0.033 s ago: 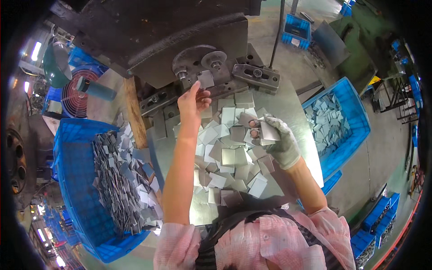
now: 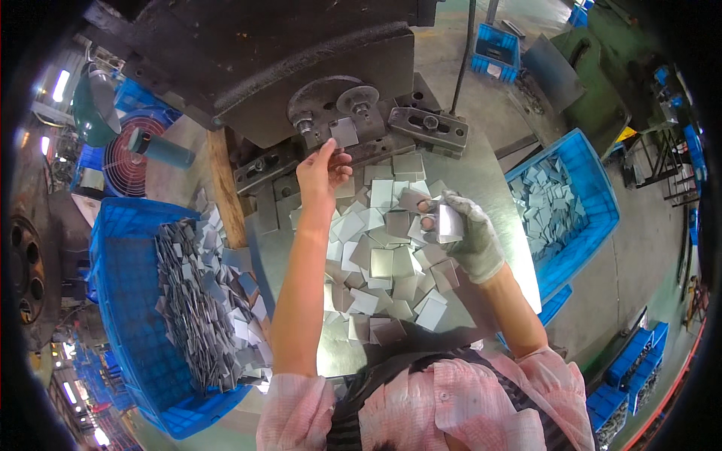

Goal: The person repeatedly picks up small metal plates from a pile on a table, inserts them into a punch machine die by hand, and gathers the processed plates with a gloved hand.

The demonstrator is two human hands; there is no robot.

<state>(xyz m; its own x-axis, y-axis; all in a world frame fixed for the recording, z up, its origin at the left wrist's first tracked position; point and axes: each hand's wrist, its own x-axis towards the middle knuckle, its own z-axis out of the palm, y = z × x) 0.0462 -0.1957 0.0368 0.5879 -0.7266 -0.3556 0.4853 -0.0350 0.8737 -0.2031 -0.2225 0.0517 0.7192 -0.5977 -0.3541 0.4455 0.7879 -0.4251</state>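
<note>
My bare left hand [image 2: 323, 171] reaches to the press, fingers curled and closed at the near left corner of a square metal plate [image 2: 345, 132]. That plate lies on the die below the round tooling [image 2: 331, 98]. My right hand [image 2: 477, 240], in a worn whitish glove with bare fingertips showing, is closed round a small stack of metal plates [image 2: 450, 223] above the table. Below and between my hands spreads a loose heap of similar plates [image 2: 381, 262] on the metal worktable [image 2: 481, 169]. The underside of the held stack is hidden.
A blue crate [image 2: 124, 301] full of plates stands at left, beside a wooden post [image 2: 226, 188]. Another blue crate [image 2: 594, 180] with plates is at right. Bolted clamps [image 2: 429, 128] flank the die. A fan [image 2: 135, 154] and a bottle [image 2: 162, 148] are at far left.
The stack in my right hand has tilted, and its top face looks narrower and brighter. My left fingertip has drawn back very slightly; the plate on the die has not moved.
</note>
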